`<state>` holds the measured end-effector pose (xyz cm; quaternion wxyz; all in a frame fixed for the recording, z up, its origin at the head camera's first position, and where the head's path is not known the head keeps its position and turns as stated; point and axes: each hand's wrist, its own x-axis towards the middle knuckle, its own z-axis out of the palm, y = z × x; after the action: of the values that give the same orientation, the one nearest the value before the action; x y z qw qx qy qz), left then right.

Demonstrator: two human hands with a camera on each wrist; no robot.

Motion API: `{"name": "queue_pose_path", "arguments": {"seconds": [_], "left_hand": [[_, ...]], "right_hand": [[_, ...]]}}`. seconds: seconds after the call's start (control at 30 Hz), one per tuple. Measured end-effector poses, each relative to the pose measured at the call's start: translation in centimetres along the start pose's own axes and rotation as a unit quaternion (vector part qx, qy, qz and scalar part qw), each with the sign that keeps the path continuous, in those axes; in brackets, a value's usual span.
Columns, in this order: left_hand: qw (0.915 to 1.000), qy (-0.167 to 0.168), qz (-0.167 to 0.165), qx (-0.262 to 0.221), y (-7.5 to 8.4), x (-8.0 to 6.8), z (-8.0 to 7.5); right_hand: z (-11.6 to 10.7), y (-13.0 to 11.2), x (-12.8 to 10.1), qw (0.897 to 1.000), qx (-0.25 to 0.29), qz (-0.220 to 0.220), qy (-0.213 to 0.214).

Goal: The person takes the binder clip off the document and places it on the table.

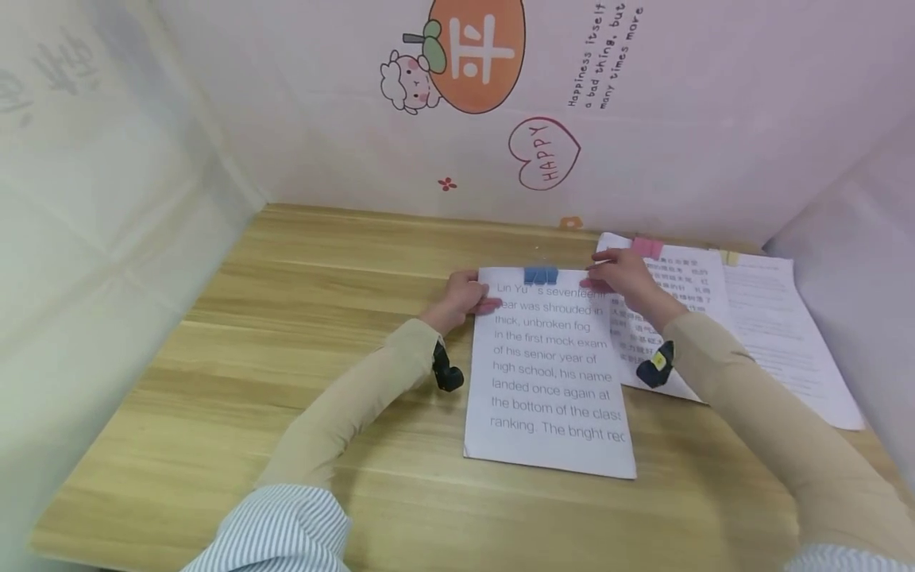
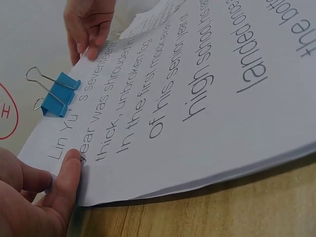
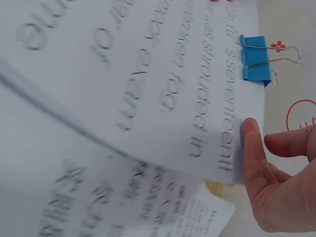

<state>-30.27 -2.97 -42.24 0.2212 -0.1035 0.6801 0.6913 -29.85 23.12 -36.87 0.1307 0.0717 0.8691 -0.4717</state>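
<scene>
- Left hand (image 1: 461, 302) pinches the top left corner of the clipped paper stack (image 1: 550, 373), thumb on top
- Right hand (image 1: 622, 274) pinches its top right corner
- Blue binder clip (image 1: 541, 275) grips the top edge

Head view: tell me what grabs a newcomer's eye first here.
The stack of printed sheets in the middle of the wooden table, with large English text and a blue binder clip on its top edge. The left hand and right hand pinch its two top corners. Behind, a pink wall bears an orange cartoon sticker and a HAPPY heart.
</scene>
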Motion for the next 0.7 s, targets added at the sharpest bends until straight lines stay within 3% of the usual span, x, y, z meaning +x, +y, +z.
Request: {"name": "queue_pose_path", "arguments": {"seconds": [0.23, 0.4, 0.7], "left_hand": [[0.9999, 0.003, 0.007, 0.008, -0.5, 0.1, -0.1], [0.9998, 0.012, 0.013, 0.006, -1.2, 0.4, -0.1], [0.9989, 0.030, 0.030, 0.020, -1.2, 0.4, -0.1]], "right_hand": [[1.8, -2.6, 1.4, 0.994, -0.031, -0.056, -0.093], [3.1, -3.3, 2.3, 0.985, -0.023, -0.083, -0.148], [3.6, -3.2, 3.8, 0.988, -0.061, -0.077, -0.122]]}}
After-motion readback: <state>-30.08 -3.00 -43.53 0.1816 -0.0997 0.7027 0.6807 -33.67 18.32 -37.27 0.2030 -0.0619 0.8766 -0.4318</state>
